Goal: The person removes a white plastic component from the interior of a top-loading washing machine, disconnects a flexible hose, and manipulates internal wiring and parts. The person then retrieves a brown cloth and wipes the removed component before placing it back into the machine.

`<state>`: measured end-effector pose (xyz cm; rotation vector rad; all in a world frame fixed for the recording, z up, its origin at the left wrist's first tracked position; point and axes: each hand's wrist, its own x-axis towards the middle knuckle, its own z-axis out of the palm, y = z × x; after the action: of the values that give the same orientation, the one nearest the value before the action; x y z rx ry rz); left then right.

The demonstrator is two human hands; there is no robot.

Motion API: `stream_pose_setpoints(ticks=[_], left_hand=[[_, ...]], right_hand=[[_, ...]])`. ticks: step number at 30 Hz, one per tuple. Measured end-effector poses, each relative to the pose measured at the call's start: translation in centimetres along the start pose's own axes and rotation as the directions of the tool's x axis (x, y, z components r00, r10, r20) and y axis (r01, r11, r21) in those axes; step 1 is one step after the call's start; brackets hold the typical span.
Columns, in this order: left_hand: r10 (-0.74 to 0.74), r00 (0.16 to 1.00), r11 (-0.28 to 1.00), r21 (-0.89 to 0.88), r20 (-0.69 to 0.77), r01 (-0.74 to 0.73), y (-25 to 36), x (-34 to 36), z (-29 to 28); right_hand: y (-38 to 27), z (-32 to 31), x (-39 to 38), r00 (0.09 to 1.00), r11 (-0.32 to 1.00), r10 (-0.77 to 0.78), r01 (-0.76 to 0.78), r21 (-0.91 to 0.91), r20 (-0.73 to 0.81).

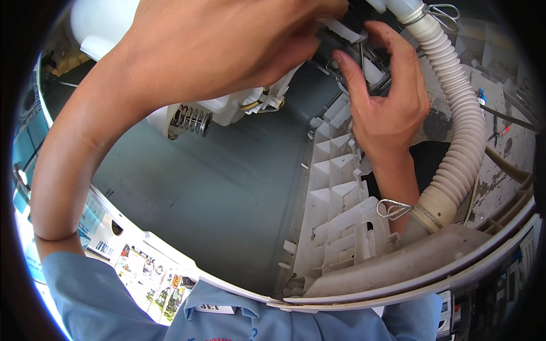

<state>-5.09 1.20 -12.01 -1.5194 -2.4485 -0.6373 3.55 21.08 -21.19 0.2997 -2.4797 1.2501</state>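
Seemingly mid-adjustment: right hand (392, 108), fingers parted, around mechanism (372, 73); left hand (244, 42) opposite, grip indeterminable; next presumably requires precise placement.

Workshop, from the dismantled appliance (227, 199)

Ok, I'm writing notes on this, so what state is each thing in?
Ribbed hose: curved
Upper wire clip: around the hose
Lower wire clip: around the hose
Spring: exposed, coils apart
Yellow wires: bent
Left hand: bent, grip unclear
Right hand: open, curved
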Motion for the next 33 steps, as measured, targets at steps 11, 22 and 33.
stream_pose_setpoints(ticks=[11, 22, 33], left_hand=[[-0.015, 0.999, 1.000, -0.009, 0.032, 0.016, 0.0, 0.1, -0.2], [-0.034, 0.999, 0.999, -0.017, 0.031, 0.034, -1.3, 0.6, 0.9], [-0.041, 0.999, 0.999, 0.010, 0.024, 0.041, -0.2, -1.4, 0.4]], right_hand=[[1.1, 1.4, 1.2, 0.980, 0.978, -0.195, 0.192, 0.082, 0.034], [-0.2, 1.7, 1.5, 0.989, 0.998, -0.015, 0.024, 0.059, -0.148], [-0.7, 1.3, 1.2, 0.988, 0.975, -0.156, 0.157, 0.158, -0.018]])
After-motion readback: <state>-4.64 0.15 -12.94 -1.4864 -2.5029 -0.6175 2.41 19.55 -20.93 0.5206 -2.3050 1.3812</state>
